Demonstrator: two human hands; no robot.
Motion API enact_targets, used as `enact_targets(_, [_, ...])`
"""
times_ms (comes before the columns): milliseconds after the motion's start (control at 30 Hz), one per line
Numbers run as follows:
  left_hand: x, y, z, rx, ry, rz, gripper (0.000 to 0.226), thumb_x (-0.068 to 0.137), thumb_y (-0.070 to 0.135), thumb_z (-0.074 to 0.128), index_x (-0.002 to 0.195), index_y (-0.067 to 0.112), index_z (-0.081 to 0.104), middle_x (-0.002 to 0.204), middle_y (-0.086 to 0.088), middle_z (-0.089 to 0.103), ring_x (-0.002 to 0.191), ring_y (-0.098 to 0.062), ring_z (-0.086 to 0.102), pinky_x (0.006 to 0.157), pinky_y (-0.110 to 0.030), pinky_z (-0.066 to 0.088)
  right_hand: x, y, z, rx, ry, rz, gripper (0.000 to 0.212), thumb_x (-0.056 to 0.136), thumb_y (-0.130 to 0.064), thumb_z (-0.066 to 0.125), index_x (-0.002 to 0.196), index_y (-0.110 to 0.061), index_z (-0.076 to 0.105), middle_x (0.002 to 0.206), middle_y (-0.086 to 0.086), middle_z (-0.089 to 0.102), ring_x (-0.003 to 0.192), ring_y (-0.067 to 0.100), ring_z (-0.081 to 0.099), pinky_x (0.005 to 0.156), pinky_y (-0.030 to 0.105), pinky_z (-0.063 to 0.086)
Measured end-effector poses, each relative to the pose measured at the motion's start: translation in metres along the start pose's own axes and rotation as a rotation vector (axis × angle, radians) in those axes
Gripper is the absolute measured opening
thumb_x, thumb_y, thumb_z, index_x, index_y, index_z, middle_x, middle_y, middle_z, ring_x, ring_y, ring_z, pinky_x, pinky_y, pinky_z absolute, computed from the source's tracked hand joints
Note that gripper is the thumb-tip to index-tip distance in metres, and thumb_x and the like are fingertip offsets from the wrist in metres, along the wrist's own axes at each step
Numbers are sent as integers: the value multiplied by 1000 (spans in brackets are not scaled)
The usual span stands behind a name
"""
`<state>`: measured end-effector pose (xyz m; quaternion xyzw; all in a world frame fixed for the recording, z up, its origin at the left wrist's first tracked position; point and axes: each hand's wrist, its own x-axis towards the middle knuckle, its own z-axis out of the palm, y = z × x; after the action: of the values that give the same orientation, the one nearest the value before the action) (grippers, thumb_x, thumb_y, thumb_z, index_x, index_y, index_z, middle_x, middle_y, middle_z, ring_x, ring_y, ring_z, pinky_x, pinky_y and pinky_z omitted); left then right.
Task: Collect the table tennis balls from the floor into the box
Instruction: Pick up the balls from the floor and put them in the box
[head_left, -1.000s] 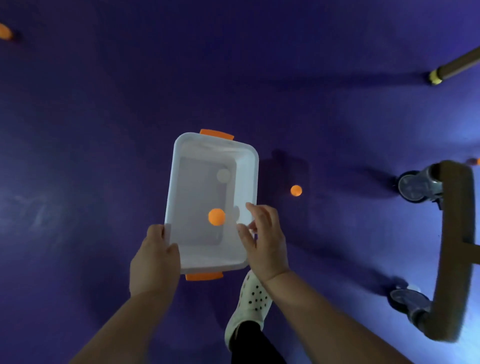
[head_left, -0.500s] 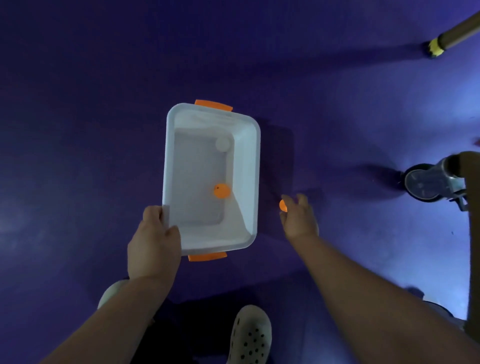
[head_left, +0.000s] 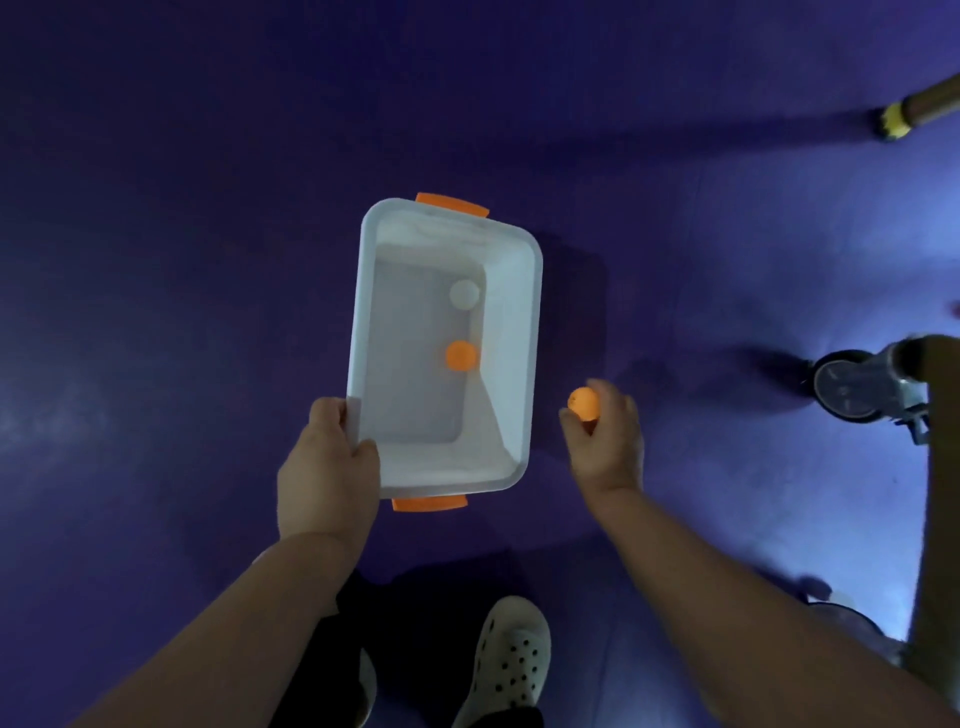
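Nearest, a white perforated clog (head_left: 511, 660) stands on the purple floor (head_left: 156, 260). Above it, the left hand (head_left: 327, 467) grips the near-left corner of the white box (head_left: 511, 332), thumb inside the rim, fingers curled around the wall. The right hand (head_left: 608, 436), just beside the box, pinches an orange ball (head_left: 583, 402) in its fingertips. Inside lie a matte orange ball (head_left: 461, 355) and, farther, what seems a white ball (head_left: 464, 294). Orange handles cap both ends.

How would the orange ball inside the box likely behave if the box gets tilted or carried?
The orange ball is round and lies loose on the smooth floor of the box, so it would probably roll. Likely very light: the left hand holds the box alone by one corner. The tall walls should keep it and the white ball in.
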<state>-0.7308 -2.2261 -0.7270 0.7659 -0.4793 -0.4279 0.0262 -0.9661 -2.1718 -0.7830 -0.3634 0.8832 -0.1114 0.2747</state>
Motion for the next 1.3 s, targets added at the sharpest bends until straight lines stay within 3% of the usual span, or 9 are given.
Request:
enact_targets(133, [-18,20,-55,-26,8,-20,18,90,10,51,106,15,45,76,8,50,61,-4,46,46,-20,30,-29,-93,-44,213,108,-71,39,84,-22,69,120,-15,55,109,-1,58,86,4,49,66,-2,35])
enact_targets(200, [-28,29,-91,-32,26,-25,18,90,9,50,107,15,46,79,3,53,61,-5,46,46,-20,29,-46,-144,-63,274,89,-133,41,82,-20,70,121,-15,56,105,-6,54,84,-1,52,69,-5,36])
enact_targets(400, [-60,52,-218,-107,76,-33,13,89,8,46,96,19,42,77,1,54,60,-11,50,45,-25,30,-107,-285,-109,235,-161,-399,50,82,-20,72,127,-14,52,102,-8,50,78,-4,52,69,-1,40])
enact_targets(600, [-92,63,-338,-194,150,-70,16,86,3,42,91,19,43,66,-1,55,54,-20,51,43,-26,32,-157,-395,-172,169,-125,-405,36,87,-17,62,122,-21,55,98,-16,47,72,7,53,65,10,42])
enact_targets(667, [-105,65,-374,-195,174,-86,15,85,2,41,87,17,42,63,0,51,52,-19,48,43,-27,31,-172,-425,-189,128,-121,-417,34,88,-16,60,121,-19,56,101,-14,49,71,6,52,69,18,42])
enact_targets(733, [-116,66,-406,-195,201,-96,15,85,1,41,86,16,41,61,1,47,50,-15,43,43,-27,28,-185,-452,-201,103,-154,-443,33,89,-13,58,122,-19,56,104,-12,50,73,5,52,69,16,41])
enact_targets(967, [-130,68,-482,-242,277,-200,21,83,0,37,87,19,44,63,-2,52,49,-16,43,44,-28,29,-208,-532,-222,28,-238,-552,31,88,-7,59,118,-14,59,105,-10,52,77,4,52,67,12,40])
enact_targets(1133, [-128,79,-524,-251,310,-262,15,87,4,40,86,18,44,65,0,58,49,-14,47,42,-27,33,-202,-588,-234,-25,-317,-591,24,88,-9,57,110,-18,62,94,-9,55,81,13,56,73,30,51])
enact_targets(1300, [-113,106,-564,-276,323,-362,12,87,6,41,86,17,45,68,-1,59,51,-14,48,44,-27,32,-179,-652,-242,-84,-371,-688,26,90,-10,53,113,-17,62,95,-9,58,84,12,57,72,33,53])
